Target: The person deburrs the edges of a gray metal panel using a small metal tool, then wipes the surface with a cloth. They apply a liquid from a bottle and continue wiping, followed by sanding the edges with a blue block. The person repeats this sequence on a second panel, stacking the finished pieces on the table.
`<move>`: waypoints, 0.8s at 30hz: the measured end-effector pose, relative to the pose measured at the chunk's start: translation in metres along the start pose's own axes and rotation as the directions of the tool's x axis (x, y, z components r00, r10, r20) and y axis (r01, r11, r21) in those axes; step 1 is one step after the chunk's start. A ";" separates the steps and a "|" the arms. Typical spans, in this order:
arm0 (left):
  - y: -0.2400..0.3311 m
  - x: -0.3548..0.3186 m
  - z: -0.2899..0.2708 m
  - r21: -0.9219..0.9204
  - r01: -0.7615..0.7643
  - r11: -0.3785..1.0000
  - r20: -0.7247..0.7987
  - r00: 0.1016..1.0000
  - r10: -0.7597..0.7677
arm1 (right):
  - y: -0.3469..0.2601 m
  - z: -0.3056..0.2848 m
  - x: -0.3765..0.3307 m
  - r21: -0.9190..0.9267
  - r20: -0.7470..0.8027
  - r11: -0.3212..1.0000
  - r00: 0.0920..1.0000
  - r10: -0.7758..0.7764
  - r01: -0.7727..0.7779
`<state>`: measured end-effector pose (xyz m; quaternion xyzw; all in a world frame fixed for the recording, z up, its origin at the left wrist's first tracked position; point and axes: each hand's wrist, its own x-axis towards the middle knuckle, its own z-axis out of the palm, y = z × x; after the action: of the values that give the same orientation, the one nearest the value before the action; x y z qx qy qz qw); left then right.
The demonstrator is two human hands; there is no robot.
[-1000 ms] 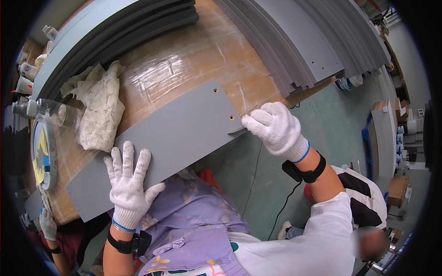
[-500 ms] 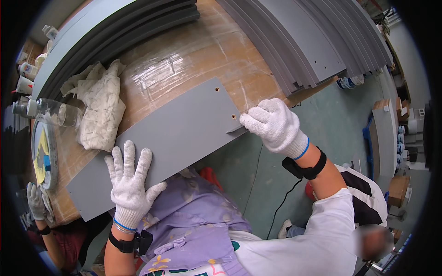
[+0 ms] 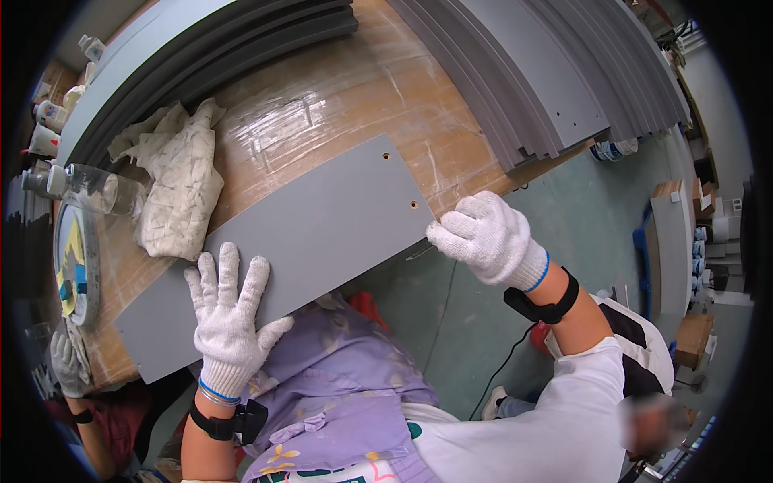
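Observation:
A long grey panel lies slantwise on the table, with two brass-lined holes near its right end. My left hand, in a white knit glove, rests flat on the panel's left part with fingers spread. At the panel's near right corner is my gloved right hand, closed with the thumb side toward the panel edge. From it sticks out a thin blade-like piece, just beyond the panel's near edge; its grip is hidden in the fist.
A crumpled cream cloth and a clear plastic bottle lie to the left, beside a round tub. Stacked grey panels stand along the far side. Another person's gloved hand is at lower left; another person is at right.
My right hand has moved a little toward me and to the right. The thin piece has gone from over the panel's corner to past its near edge. My left hand stays flat.

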<state>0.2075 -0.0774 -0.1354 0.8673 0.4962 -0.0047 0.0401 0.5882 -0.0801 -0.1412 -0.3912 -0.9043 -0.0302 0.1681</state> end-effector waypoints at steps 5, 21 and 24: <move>0.000 -0.001 0.000 -0.003 -0.020 1.000 -0.031 0.999 0.020 | 0.009 0.006 0.001 0.147 -0.203 0.978 0.963 0.177 -0.149; 0.000 -0.003 0.000 -0.026 0.013 1.000 -0.023 1.000 -0.014 | -0.059 0.006 -0.018 0.855 0.330 -0.025 0.505 0.798 -0.518; 0.003 0.001 0.001 -0.032 -0.003 0.999 -0.039 0.999 0.001 | -0.092 0.015 0.012 0.897 0.428 -0.177 0.699 0.573 -0.405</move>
<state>0.2102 -0.0782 -0.1359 0.8669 0.4960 0.0199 0.0443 0.5105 -0.1322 -0.1438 -0.4825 -0.4367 0.6214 0.4362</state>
